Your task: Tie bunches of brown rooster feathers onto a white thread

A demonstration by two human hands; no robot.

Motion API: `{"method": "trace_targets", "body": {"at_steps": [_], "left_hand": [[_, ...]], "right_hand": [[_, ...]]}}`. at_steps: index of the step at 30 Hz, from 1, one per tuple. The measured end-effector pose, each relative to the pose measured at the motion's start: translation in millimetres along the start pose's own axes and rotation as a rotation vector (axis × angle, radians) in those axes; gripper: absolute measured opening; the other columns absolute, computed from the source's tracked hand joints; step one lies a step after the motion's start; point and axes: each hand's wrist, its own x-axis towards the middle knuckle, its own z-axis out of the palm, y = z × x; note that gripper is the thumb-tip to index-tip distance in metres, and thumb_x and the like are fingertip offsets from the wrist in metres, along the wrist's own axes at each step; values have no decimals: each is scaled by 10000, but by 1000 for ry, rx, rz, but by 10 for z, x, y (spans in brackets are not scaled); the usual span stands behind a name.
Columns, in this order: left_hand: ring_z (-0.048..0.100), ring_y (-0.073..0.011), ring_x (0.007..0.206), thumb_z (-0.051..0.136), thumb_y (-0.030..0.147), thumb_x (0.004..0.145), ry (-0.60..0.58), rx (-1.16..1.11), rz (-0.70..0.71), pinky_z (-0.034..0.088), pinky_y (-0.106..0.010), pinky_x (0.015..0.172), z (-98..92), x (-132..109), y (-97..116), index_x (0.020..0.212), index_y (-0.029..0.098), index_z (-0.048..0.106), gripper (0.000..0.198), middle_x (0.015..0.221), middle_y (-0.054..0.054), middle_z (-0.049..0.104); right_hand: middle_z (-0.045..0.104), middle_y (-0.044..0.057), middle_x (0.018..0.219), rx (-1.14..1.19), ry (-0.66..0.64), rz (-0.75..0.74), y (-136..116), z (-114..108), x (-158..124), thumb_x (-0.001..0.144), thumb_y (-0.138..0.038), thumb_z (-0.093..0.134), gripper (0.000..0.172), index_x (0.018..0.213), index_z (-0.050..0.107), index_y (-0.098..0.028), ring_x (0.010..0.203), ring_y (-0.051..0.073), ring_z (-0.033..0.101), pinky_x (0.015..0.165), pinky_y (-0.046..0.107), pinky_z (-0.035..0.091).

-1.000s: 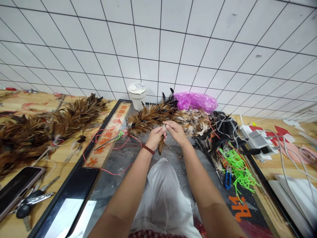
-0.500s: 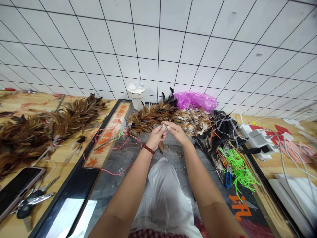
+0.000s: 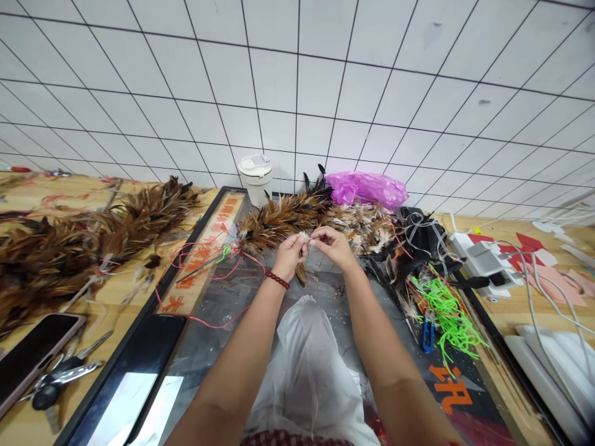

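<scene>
My left hand (image 3: 291,255), with a dark red bead bracelet (image 3: 277,280) at its wrist, is closed round a small feather (image 3: 302,275). Its brown tip hangs below the fist, and pale fluff shows at the top. My right hand (image 3: 333,246) pinches at that pale end with thumb and forefinger; what lies between those fingertips is too small to make out. Just behind the hands lie a brown feather bundle (image 3: 279,220) and a heap of loose pale-brown feathers (image 3: 357,224).
Bright green strings (image 3: 446,316) and blue-handled snips (image 3: 428,334) lie at right, near a white power strip (image 3: 488,266). A lidded white cup (image 3: 256,179) and purple bag (image 3: 367,189) stand by the wall. Leftward are feather garlands (image 3: 51,266), phones (image 3: 149,359) and keys (image 3: 60,378).
My right hand has drawn slightly away from my left, opening a small gap between the fingertips. The left fist has shifted a little to the left with the feather.
</scene>
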Motion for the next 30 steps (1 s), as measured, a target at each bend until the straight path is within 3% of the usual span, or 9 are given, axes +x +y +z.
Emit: {"method": "trace_targets", "body": {"at_steps": [4,7,12,14,18,23,30], "left_hand": [[377,-51,467,702,413,684,-16,54,3,232,-149,379,11,-8,-14,689,143,535,317,546,31,451],[364,-52,448,686,412,701,-23,120,12,232,-162,379,10,-7,-39,681,146,548,300,538,30,453],[355,-56,436,648,416,735,-65,247,60,248,-181,396,-35,7,-72,604,151,528,319,520,27,438],[348,-58,434,625,422,752,-103,278,60,246,-186,401,-54,9,-72,592,152,523,330,515,26,434],[346,-56,428,632,436,740,-143,302,33,235,-189,406,-55,-12,-45,590,147,537,339,515,22,444],[366,-55,441,681,460,684,-163,213,-67,237,-176,406,-10,-65,21,672,126,587,347,521,23,449],[358,-41,420,756,448,605,-151,-17,-179,132,-149,369,-12,-63,56,691,130,545,391,509,44,409]], "right_hand": [[604,31,762,-36,63,-29,-1,28,17,712,-369,705,194,699,665,-179,730,140,552,694,286,449],[598,23,747,-23,83,19,25,25,26,684,-376,723,204,727,680,-182,698,132,538,665,275,444],[642,24,826,32,-84,117,48,-35,23,685,-388,720,328,958,715,-207,751,137,564,741,293,456],[660,31,867,51,-133,123,54,-62,19,693,-384,716,306,947,727,-215,813,150,583,789,305,452],[654,22,851,128,-96,105,93,-89,13,702,-352,720,218,880,746,-228,804,143,590,783,299,453],[648,23,888,114,-157,79,85,-84,5,750,-364,683,258,973,729,-241,843,141,587,831,305,446],[631,43,1004,114,-226,45,0,-60,-9,788,-400,641,293,1030,708,-249,950,156,574,866,305,442]]}}
